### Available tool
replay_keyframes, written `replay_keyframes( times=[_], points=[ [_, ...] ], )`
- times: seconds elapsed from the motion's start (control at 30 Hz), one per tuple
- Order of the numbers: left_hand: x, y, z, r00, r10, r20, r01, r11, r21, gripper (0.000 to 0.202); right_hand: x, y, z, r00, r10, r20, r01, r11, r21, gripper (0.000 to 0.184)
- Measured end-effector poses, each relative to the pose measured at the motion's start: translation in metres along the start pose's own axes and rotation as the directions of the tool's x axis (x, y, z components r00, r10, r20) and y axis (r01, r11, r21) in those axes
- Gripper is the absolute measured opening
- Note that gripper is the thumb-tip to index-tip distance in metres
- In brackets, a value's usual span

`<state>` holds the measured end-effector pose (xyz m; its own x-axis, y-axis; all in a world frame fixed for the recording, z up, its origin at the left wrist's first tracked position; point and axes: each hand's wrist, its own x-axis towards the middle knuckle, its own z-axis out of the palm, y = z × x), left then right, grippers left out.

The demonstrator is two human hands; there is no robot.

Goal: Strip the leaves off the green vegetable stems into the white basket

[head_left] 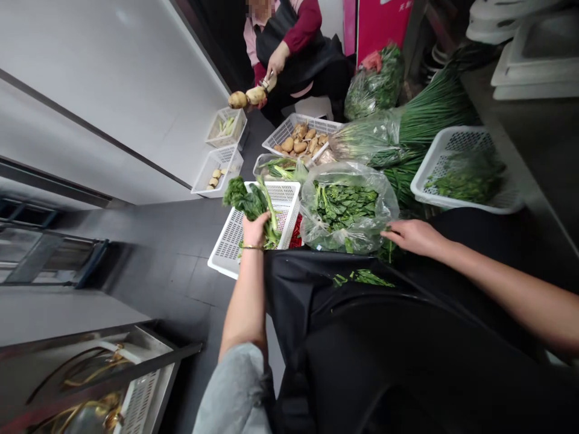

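My left hand [256, 231] is closed round a bunch of leafy greens [253, 202] with pale thick stalks, holding it over a white perforated basket [221, 256]. More greens show in that basket beneath the hand. My right hand [414, 237] is at the right edge of a clear plastic bag [384, 205], thumb and fingers pinched together. A dark green bit shows at its fingertips, too small to make out. The open bag is full of cut leafy greens [346, 205]. Loose green scraps [366, 277] lie on the black apron [325, 295] over my lap.
Opposite, a co-worker [294, 42] handles pale root vegetables [246, 97]. Between us stand a basket of potatoes [301, 141] and two small white baskets [226, 160]. At right are long green stalks [434, 108], a basket of herbs [470, 175] and a metal counter [534, 138]. Red peppers [296, 232] show beside the bag.
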<state>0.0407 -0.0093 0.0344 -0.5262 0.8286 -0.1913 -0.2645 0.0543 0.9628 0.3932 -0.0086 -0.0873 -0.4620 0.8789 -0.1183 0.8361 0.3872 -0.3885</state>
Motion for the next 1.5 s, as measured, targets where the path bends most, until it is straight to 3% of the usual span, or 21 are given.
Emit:
replay_keyframes(
  times=[0.07,0.13,0.2,0.27,0.33,0.37,0.43,0.53,0.67,0.73,0.83,0.93,1.03,1.1,1.13,1.2,1.27,1.3,1.4,1.43,1.5],
  points=[
    [0.016,0.019,-0.006,0.998,-0.055,0.017,0.054,0.998,0.038,0.034,-0.001,0.009,0.016,0.957,0.093,0.275,-0.060,0.990,-0.126,0.017],
    [0.018,0.026,-0.007,0.995,-0.087,0.047,0.084,0.995,0.054,0.034,0.007,0.004,0.019,0.918,0.131,0.374,-0.072,0.983,-0.168,0.019],
    [0.006,0.020,-0.003,0.988,-0.130,0.080,0.124,0.989,0.078,0.033,0.020,-0.016,0.007,0.948,0.092,0.306,-0.082,0.995,-0.048,0.028],
    [-0.015,0.001,0.005,0.962,-0.209,0.173,0.193,0.976,0.104,0.027,0.035,-0.044,-0.016,0.985,-0.002,0.174,-0.043,0.966,0.256,0.038],
    [-0.039,-0.025,0.019,0.889,-0.299,0.348,0.275,0.954,0.117,0.026,0.047,-0.075,-0.038,0.992,-0.106,0.074,0.043,0.812,0.582,0.044],
    [-0.051,-0.037,0.027,0.842,-0.320,0.435,0.306,0.946,0.105,0.029,0.051,-0.088,-0.046,0.988,-0.145,0.056,0.069,0.730,0.680,0.043],
    [-0.068,-0.055,0.042,0.803,-0.308,0.510,0.334,0.942,0.042,0.038,0.056,-0.107,-0.054,0.987,-0.154,0.036,0.070,0.631,0.772,0.038],
    [-0.077,-0.067,0.054,0.801,-0.301,0.518,0.357,0.934,-0.009,0.043,0.056,-0.110,-0.050,1.000,-0.012,0.013,-0.004,0.545,0.838,0.042],
    [-0.075,-0.072,0.050,0.792,-0.339,0.507,0.399,0.917,-0.010,0.043,0.050,-0.091,-0.044,0.967,0.252,-0.027,-0.022,0.190,0.982,0.041],
    [-0.077,-0.075,0.050,0.796,-0.346,0.497,0.412,0.911,-0.027,0.043,0.048,-0.086,-0.047,0.951,0.304,-0.054,0.024,0.103,0.994,0.042],
    [-0.084,-0.080,0.057,0.799,-0.334,0.500,0.407,0.913,-0.040,0.041,0.045,-0.090,-0.051,0.967,0.242,-0.080,0.039,0.171,0.985,0.042],
    [-0.086,-0.084,0.065,0.875,-0.276,0.397,0.352,0.927,-0.132,0.038,0.030,-0.099,-0.046,0.954,0.206,-0.216,0.146,0.311,0.939,0.037],
    [-0.086,-0.086,0.069,0.944,-0.206,0.259,0.266,0.938,-0.224,0.038,0.008,-0.101,-0.036,0.888,-0.124,-0.443,0.448,0.450,0.772,0.031],
    [-0.088,-0.088,0.071,0.955,-0.174,0.241,0.231,0.945,-0.233,0.036,-0.001,-0.097,-0.033,0.846,-0.273,-0.457,0.532,0.444,0.721,0.029],
    [-0.090,-0.089,0.071,0.954,-0.166,0.251,0.227,0.944,-0.239,0.036,-0.002,-0.095,-0.034,0.870,-0.222,-0.441,0.493,0.432,0.755,0.028],
    [-0.093,-0.088,0.073,0.933,-0.189,0.305,0.271,0.928,-0.255,0.036,-0.002,-0.095,-0.040,0.935,0.040,-0.353,0.318,0.351,0.881,0.026],
    [-0.094,-0.085,0.074,0.902,-0.234,0.362,0.339,0.904,-0.261,0.035,-0.005,-0.101,-0.051,0.937,0.226,-0.267,0.211,0.244,0.946,0.027],
    [-0.093,-0.084,0.074,0.895,-0.247,0.370,0.355,0.898,-0.261,0.034,-0.009,-0.106,-0.057,0.943,0.214,-0.257,0.204,0.240,0.949,0.026],
    [-0.085,-0.081,0.069,0.908,-0.263,0.327,0.356,0.896,-0.267,0.030,-0.020,-0.118,-0.071,0.972,-0.019,-0.235,0.228,0.325,0.918,0.020],
    [-0.082,-0.080,0.066,0.906,-0.269,0.327,0.364,0.888,-0.279,0.028,-0.020,-0.118,-0.072,0.979,-0.042,-0.199,0.202,0.315,0.927,0.022],
    [-0.078,-0.082,0.059,0.870,-0.294,0.397,0.428,0.849,-0.309,0.026,-0.009,-0.111,-0.068,0.995,0.035,-0.091,0.082,0.201,0.976,0.028]
  ],
)
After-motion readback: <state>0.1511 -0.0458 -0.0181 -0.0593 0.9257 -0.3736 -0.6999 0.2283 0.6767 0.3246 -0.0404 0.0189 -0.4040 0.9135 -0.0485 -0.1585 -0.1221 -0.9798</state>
